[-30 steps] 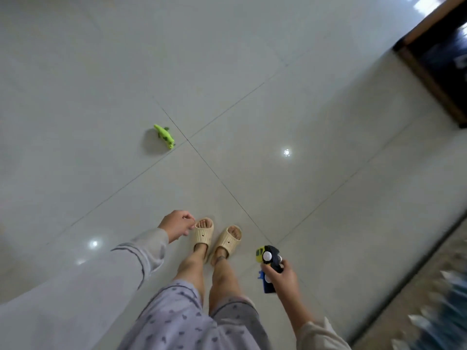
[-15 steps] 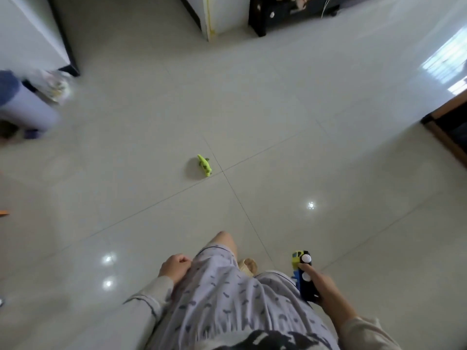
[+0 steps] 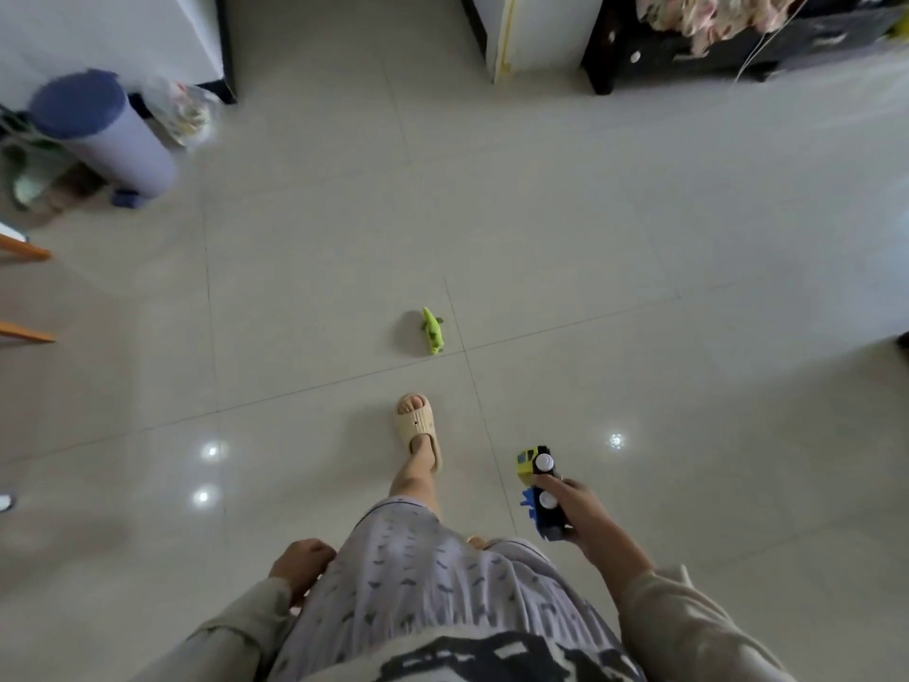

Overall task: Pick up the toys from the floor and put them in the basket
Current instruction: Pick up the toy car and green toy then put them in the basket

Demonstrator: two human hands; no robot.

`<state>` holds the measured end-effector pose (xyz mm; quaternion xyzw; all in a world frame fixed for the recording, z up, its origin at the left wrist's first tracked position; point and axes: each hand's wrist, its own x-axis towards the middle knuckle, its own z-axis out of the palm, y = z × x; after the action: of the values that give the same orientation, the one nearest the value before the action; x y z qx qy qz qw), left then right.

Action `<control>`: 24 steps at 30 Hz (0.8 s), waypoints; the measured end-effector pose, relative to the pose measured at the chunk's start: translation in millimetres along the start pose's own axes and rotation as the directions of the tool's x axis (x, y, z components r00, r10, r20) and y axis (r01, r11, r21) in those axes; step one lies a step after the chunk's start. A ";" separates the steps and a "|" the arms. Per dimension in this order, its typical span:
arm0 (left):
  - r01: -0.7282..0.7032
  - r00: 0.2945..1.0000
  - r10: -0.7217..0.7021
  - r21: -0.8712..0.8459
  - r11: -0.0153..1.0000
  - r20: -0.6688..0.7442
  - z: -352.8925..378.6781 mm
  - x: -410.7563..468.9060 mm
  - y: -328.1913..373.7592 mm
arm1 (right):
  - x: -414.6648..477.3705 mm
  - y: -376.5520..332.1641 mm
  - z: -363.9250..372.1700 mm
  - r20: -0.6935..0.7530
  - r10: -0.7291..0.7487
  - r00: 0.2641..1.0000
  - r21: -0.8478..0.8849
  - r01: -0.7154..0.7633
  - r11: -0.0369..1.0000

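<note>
Right hand [image 3: 588, 516] grip clamped on a blue-and-yellow toy train [image 3: 540, 489], held right of the sandalled foot [image 3: 417, 425]. Left hand [image 3: 300, 566] curled in a loose fist, holding nothing. Green toy [image 3: 432, 331] lies on the floor [image 3: 639, 238], just ahead of that foot.

Green crocodile toy [image 3: 432, 331]: we find it lying flat on the floor, well beyond our fingers. Toy train [image 3: 540, 490], yellow, blue and black: clasped within our right-hand fingers [image 3: 565, 489].

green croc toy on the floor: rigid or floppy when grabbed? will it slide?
The green crocodile toy looks like moulded plastic, so probably stiff and light for its size. It lies low and flat, so tipping or rolling seems unlikely. The glossy tile floor reflects lights, so a nudge may make it slide.
</note>
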<state>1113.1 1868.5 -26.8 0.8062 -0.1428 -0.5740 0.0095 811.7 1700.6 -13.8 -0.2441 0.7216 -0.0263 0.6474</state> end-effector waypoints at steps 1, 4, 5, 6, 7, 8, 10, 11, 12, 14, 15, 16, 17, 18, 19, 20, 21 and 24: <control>0.011 1.000 -0.011 -0.009 1.000 -0.005 -7.1 5.3 10.6 | 4.8 -9.9 0.3 -0.008 0.003 1.000 -0.003 -0.003 1.000; 0.005 1.000 -0.006 -0.022 1.000 -0.023 -33.2 23.3 55.4 | 19.6 -37.3 -1.7 -0.027 0.018 0.999 0.006 -0.018 1.000; 0.008 1.000 -0.008 -0.039 0.999 -0.013 -43.7 29.2 73.1 | 24.1 -45.4 -2.4 -0.031 0.035 0.999 0.013 -0.035 0.999; 0.005 1.000 -0.005 -0.052 0.999 -0.007 -55.0 35.1 91.6 | 28.9 -52.8 -3.2 -0.041 0.059 0.997 0.018 -0.058 0.998; -0.006 1.000 0.005 -0.058 0.998 -0.011 -66.1 41.9 110.2 | 34.2 -59.8 -3.7 -0.055 0.085 0.995 0.017 -0.085 0.996; -0.021 1.000 0.020 -0.056 0.998 -0.022 -77.6 48.5 130.0 | 39.6 -67.0 -3.6 -0.069 0.106 0.992 0.014 -0.106 0.994; -0.075 0.996 0.073 -0.047 0.996 -0.049 -100.9 61.6 171.1 | 52.4 -83.1 -3.6 -0.094 0.132 0.987 0.004 -0.132 0.991; -0.098 0.994 0.095 -0.038 0.994 -0.058 -111.6 68.3 190.5 | 58.6 -91.1 -2.7 -0.106 0.140 0.985 -0.005 -0.141 0.990; -0.114 0.992 0.112 -0.027 0.993 -0.061 -121.2 75.3 208.8 | 64.1 -99.0 -1.4 -0.118 0.145 0.982 -0.015 -0.148 0.989; -0.142 0.988 0.142 0.001 0.990 -0.055 -136.5 88.7 240.2 | 73.3 -115.4 1.6 -0.141 0.153 0.978 -0.035 -0.159 0.987; -0.152 0.987 0.153 0.020 0.988 -0.053 -142.5 94.5 253.7 | 77.6 -123.7 3.9 -0.149 0.155 0.977 -0.043 -0.163 0.986; -0.160 0.985 0.162 0.033 0.986 -0.054 -147.3 99.4 266.0 | 81.5 -132.2 6.9 -0.155 0.153 0.976 -0.052 -0.163 0.985; -0.171 0.983 0.173 0.037 0.985 -0.058 -150.8 104.4 277.0 | 85.2 -141.1 10.5 -0.156 0.148 0.977 -0.067 -0.160 0.985; -0.177 0.982 0.179 0.035 0.984 -0.062 -152.8 109.4 286.1 | 89.2 -150.0 14.8 -0.150 0.136 0.979 -0.087 -0.150 0.985; -0.179 0.981 0.181 0.032 0.983 -0.064 -153.3 114.6 293.0 | 94.0 -158.4 19.0 -0.140 0.125 0.982 -0.108 -0.140 0.984; -0.173 0.983 0.174 0.030 0.984 -0.061 -152.6 119.3 298.1 | 99.3 -166.3 23.0 -0.128 0.116 0.985 -0.129 -0.132 0.983; -0.165 0.985 0.167 0.031 0.986 -0.054 -150.5 124.0 301.6 | 105.0 -174.3 26.7 -0.115 0.109 0.987 -0.150 -0.126 0.981; -0.121 0.992 0.122 0.045 0.992 -0.024 -138.9 136.7 303.0 | 125.6 -197.0 35.1 -0.082 0.097 0.992 -0.231 -0.114 0.966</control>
<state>1216.6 1524.3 -51.3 0.8035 -0.2041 -0.5584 0.0286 902.3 1488.6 -65.4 -0.2792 0.7538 0.0853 0.5887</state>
